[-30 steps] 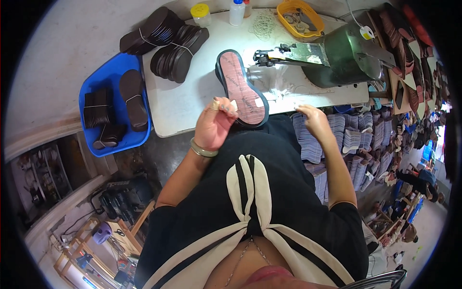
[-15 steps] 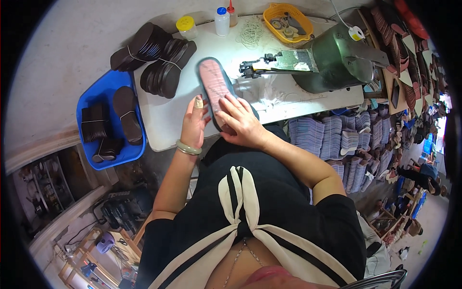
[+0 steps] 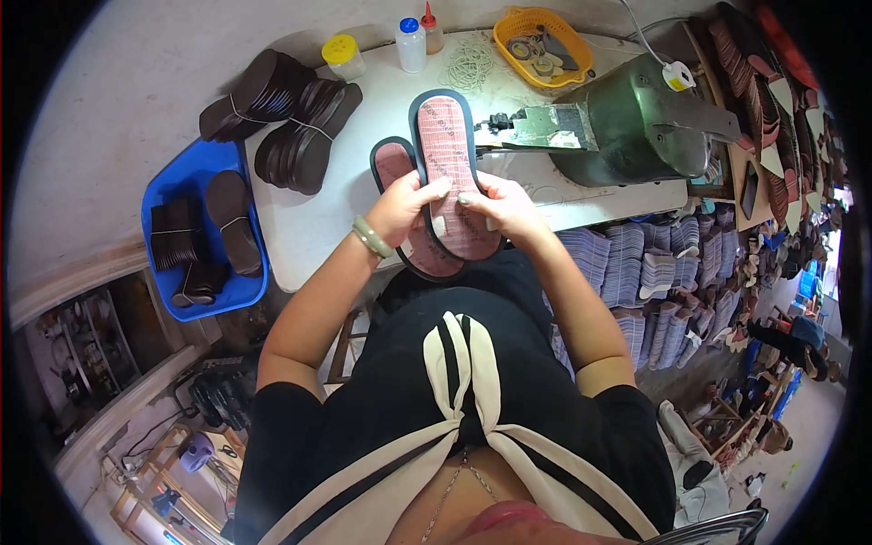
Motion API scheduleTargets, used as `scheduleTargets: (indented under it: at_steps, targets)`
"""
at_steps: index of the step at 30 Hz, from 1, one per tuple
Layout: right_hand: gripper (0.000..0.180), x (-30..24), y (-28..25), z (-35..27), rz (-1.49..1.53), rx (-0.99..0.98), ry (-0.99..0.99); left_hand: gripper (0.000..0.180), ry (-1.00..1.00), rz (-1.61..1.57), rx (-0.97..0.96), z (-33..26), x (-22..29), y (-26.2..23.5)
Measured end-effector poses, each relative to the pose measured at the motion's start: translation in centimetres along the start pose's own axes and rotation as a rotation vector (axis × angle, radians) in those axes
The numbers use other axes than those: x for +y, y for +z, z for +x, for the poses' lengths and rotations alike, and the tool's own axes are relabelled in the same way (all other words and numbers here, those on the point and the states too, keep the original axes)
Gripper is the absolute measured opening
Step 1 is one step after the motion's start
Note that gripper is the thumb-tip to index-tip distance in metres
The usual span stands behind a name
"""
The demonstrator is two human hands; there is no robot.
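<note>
A pink patterned shoe sole [image 3: 445,136] with a dark rim is held up at the near edge of the table, between both hands. My left hand [image 3: 406,207] is closed on its left side, thumb lying across the top. My right hand [image 3: 510,209] grips the right side, thumb also on the pink face; the fingers underneath are hidden. A second pink sole [image 3: 392,163] with the same dark rim lies partly beneath the first, toward the left. My left hand covers its middle, and whether those fingers hold it too I cannot tell.
A green sewing machine [image 3: 627,127] stands on the white table [image 3: 291,227], its arm close to the upper sole. Bundled dark soles [image 3: 295,150] sit at left, beside a blue tub [image 3: 163,295]. Bottles [image 3: 411,47] and a yellow basket [image 3: 568,45] line the back.
My left hand has gone from open beside the soles to closed on one. The right hand has moved right to the sole's edge. Two soles now show fanned apart, the upper one turned more upright.
</note>
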State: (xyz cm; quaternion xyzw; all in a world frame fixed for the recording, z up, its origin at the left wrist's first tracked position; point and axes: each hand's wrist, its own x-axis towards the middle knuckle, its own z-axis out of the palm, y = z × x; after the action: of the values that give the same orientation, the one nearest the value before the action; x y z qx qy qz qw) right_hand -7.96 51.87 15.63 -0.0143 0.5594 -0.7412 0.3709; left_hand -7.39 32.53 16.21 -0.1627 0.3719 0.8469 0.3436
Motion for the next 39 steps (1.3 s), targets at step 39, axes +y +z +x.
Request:
scheduleTargets:
  at_steps: [39]
  targets:
    - [0.029, 5.2, -0.5, 2.8, 0.275, 0.393, -0.13, 0.086, 0.804, 1.943, -0.063, 13.1, 8.9, -0.5]
